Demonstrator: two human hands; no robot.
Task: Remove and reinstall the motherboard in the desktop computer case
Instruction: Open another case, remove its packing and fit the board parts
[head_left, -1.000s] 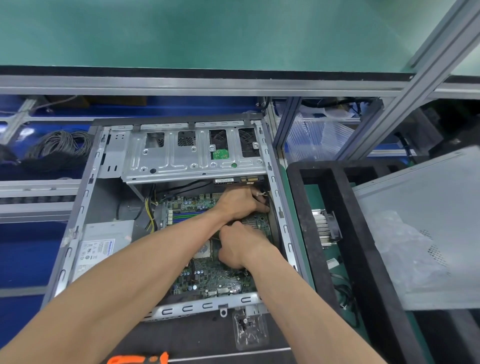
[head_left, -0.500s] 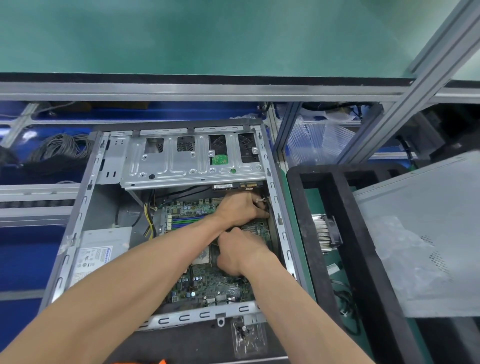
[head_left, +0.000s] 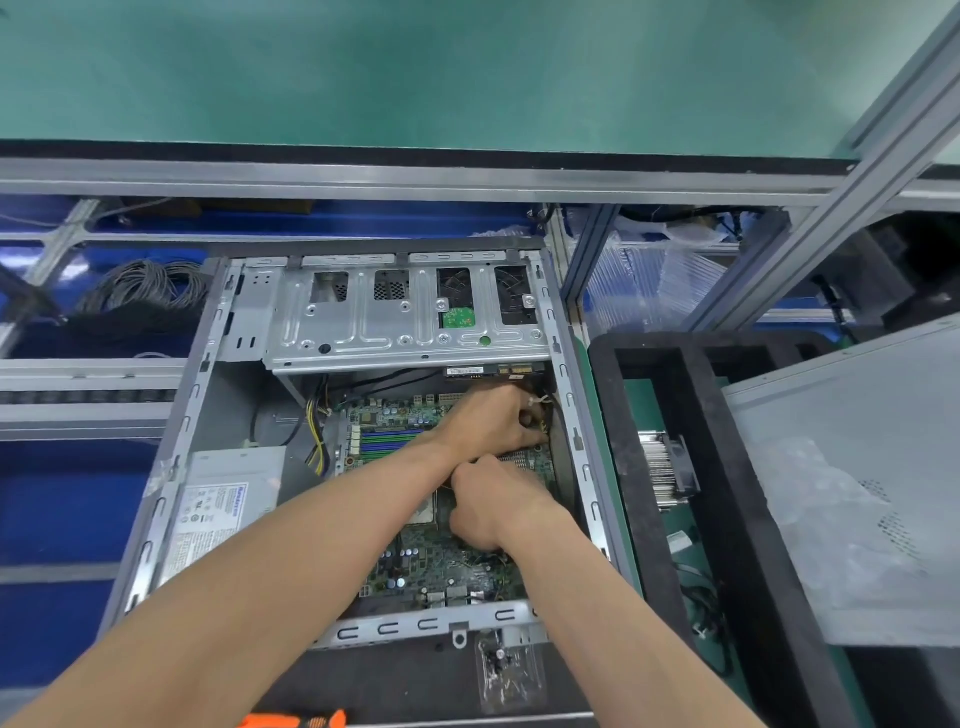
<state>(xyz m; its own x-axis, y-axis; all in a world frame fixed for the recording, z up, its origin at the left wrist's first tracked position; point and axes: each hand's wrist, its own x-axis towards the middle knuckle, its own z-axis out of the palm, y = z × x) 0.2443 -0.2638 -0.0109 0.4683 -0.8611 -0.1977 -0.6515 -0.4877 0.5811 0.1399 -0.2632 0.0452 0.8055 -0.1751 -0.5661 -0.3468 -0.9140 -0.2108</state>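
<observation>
The open desktop case (head_left: 208, 364) lies flat in front of me with the green motherboard (head_left: 436, 566) inside it. My left hand (head_left: 488, 421) reaches to the board's far right corner. Its fingers are curled on thin white and yellow wires (head_left: 541, 410) by the case's right wall. Just nearer, my right hand (head_left: 488, 506) rests knuckles-up on the board beside the CPU socket (head_left: 423, 512). Its fingers are tucked under, so what they touch is hidden.
A metal drive cage (head_left: 363, 332) spans the case's far end, and the power supply (head_left: 223, 506) sits at the left. A screw bag (head_left: 506, 670) and an orange tool handle (head_left: 291, 719) lie near me. To the right, a black foam tray (head_left: 722, 447) holds a heatsink (head_left: 662, 467), beside the side panel (head_left: 857, 441).
Both hands stay at the same spot on the board, with only small finger shifts. My head has tilted a little, so the case sits slightly differently in view.
</observation>
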